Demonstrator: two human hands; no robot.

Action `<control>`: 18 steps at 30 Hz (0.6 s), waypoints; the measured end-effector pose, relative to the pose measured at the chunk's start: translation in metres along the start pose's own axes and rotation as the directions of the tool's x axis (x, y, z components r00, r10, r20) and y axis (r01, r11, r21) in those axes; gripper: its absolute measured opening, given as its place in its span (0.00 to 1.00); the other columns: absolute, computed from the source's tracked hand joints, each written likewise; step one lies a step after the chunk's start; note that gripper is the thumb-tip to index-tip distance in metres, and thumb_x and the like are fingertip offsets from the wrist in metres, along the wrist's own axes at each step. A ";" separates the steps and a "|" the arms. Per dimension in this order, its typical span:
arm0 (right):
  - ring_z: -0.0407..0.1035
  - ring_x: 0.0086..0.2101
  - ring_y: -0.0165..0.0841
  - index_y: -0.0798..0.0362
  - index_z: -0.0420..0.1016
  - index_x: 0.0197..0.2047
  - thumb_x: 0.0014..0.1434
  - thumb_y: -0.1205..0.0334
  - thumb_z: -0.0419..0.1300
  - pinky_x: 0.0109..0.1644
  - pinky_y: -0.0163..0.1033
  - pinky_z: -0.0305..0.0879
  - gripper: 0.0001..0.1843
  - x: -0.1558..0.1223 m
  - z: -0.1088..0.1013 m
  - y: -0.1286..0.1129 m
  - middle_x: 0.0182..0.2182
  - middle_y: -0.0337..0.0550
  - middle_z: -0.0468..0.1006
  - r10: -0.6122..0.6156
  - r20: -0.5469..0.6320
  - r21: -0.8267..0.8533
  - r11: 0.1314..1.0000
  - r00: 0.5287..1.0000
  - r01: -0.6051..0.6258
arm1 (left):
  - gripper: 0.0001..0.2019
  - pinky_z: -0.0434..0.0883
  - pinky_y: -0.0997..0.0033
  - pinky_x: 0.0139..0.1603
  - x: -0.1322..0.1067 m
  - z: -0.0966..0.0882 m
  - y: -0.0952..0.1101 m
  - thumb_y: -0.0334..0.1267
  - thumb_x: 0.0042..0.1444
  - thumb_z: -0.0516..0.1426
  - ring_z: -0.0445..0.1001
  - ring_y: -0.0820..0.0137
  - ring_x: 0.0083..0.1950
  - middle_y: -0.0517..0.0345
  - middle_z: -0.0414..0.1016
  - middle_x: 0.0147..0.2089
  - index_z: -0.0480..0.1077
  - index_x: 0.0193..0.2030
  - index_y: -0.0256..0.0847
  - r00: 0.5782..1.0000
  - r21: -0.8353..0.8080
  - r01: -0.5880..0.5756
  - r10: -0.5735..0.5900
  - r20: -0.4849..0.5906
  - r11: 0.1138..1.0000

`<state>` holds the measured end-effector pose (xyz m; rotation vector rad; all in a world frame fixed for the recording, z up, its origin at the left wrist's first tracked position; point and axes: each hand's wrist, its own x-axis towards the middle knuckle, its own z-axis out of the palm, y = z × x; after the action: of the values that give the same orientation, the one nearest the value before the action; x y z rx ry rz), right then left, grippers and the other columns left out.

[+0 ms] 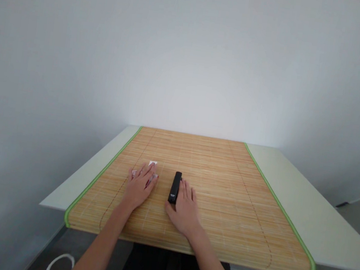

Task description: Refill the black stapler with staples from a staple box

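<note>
My left hand (139, 186) lies flat with its fingers spread on a small white piece of paper (152, 164), whose corners show beyond the fingertips. My right hand (184, 208) rests palm down on the bamboo mat (225, 193), fingers stretched out, with its thumb side touching a black oblong object, perhaps a stapler (175, 187). The black object lies lengthwise between my two hands. Neither hand grips anything.
The bamboo mat has green edging and covers most of a pale table (306, 203) that stands against a white wall. A white loop, perhaps a cable (58, 262), shows below the table's front left edge.
</note>
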<state>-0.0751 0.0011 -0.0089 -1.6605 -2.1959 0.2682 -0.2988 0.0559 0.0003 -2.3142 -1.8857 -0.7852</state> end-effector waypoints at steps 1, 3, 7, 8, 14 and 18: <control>0.33 0.75 0.47 0.64 0.43 0.78 0.68 0.42 0.50 0.77 0.57 0.31 0.46 0.005 0.003 -0.007 0.76 0.53 0.44 -0.014 0.009 0.015 1.000 1.000 0.014 | 0.26 0.37 0.33 0.76 0.000 0.001 -0.002 0.48 0.73 0.46 0.50 0.54 0.78 0.59 0.59 0.76 0.55 0.75 0.57 0.999 -0.011 0.026 -0.026 -0.028 1.000; 0.34 0.75 0.49 0.63 0.44 0.78 0.69 0.41 0.49 0.77 0.59 0.31 0.46 0.013 0.009 -0.021 0.76 0.53 0.44 -0.037 0.020 0.051 0.998 0.999 0.036 | 0.26 0.36 0.28 0.75 0.000 0.005 -0.008 0.49 0.73 0.45 0.49 0.51 0.79 0.55 0.59 0.76 0.56 0.75 0.54 0.992 -0.041 0.097 -0.100 -0.074 0.994; 0.35 0.75 0.51 0.62 0.44 0.78 0.70 0.41 0.47 0.76 0.61 0.30 0.44 0.025 0.016 -0.042 0.76 0.54 0.44 -0.077 0.027 0.102 0.992 0.997 0.074 | 0.25 0.50 0.34 0.75 0.002 0.015 -0.023 0.50 0.73 0.45 0.56 0.52 0.76 0.50 0.65 0.73 0.64 0.71 0.47 0.985 -0.147 0.154 -0.164 -0.056 0.977; 0.35 0.75 0.51 0.61 0.44 0.78 0.71 0.41 0.47 0.76 0.62 0.30 0.44 0.026 0.017 -0.046 0.76 0.54 0.44 -0.088 0.026 0.110 0.990 0.996 0.085 | 0.24 0.53 0.39 0.75 0.003 0.017 -0.026 0.49 0.73 0.45 0.59 0.54 0.75 0.50 0.67 0.71 0.65 0.70 0.46 0.987 -0.176 0.139 -0.150 -0.052 0.975; 0.36 0.75 0.50 0.58 0.43 0.78 0.71 0.41 0.47 0.76 0.61 0.30 0.43 0.030 0.022 -0.053 0.77 0.53 0.44 -0.105 0.017 0.117 0.988 0.994 0.103 | 0.23 0.58 0.51 0.75 0.005 0.015 -0.026 0.46 0.74 0.44 0.64 0.60 0.71 0.52 0.70 0.69 0.66 0.69 0.44 0.995 -0.239 0.056 -0.073 -0.061 0.969; 0.35 0.75 0.50 0.59 0.43 0.78 0.71 0.41 0.47 0.76 0.60 0.30 0.44 0.032 0.024 -0.052 0.77 0.53 0.43 -0.112 0.018 0.114 0.988 0.994 0.109 | 0.23 0.57 0.49 0.76 0.005 0.015 -0.025 0.44 0.73 0.45 0.63 0.60 0.72 0.52 0.69 0.70 0.65 0.69 0.44 0.996 -0.219 0.068 -0.080 -0.045 0.973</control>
<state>-0.1386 0.0184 -0.0059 -1.4780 -2.2377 0.3761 -0.3164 0.0720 -0.0178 -2.3259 -1.9635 -1.1032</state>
